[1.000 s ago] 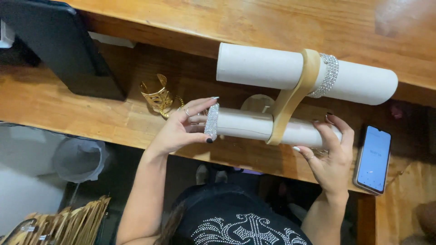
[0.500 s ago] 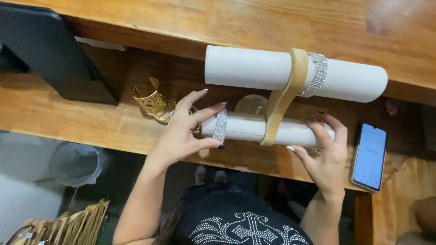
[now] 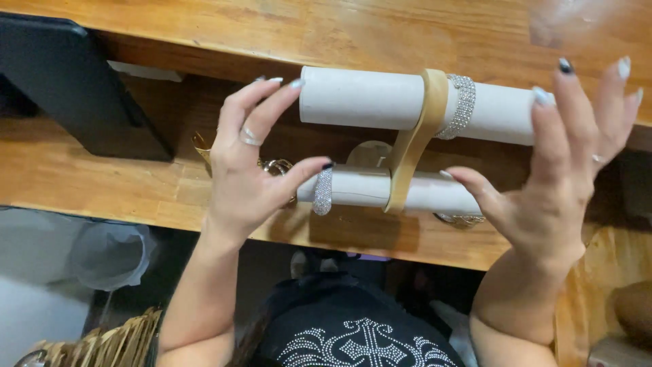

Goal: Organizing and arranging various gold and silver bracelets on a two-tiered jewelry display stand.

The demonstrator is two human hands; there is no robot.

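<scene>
A two-tier bracelet stand sits on the wooden shelf (image 3: 81, 183), with a white upper roll (image 3: 370, 98), a white lower roll (image 3: 356, 187) and a tan upright (image 3: 414, 146). One rhinestone bracelet (image 3: 464, 105) circles the upper roll. A second rhinestone bracelet (image 3: 322, 192) hangs near the left end of the lower roll. My left hand (image 3: 255, 170) is spread beside that end, its thumb tip touching this bracelet. My right hand (image 3: 557, 163) is raised with fingers apart in front of the rolls' right ends, holding nothing.
Gold bracelets (image 3: 273, 166) lie on the shelf behind my left hand, and another bracelet (image 3: 462, 219) lies under the lower roll. A black slanted stand (image 3: 75, 88) is at the left. Below are a clear plastic bin (image 3: 109, 251) and a wicker basket (image 3: 102, 343).
My right hand let go of the lower roll's right end and rose, spreading open. My left hand opened and eased off the rhinestone bracelet, which stays on the lower roll.
</scene>
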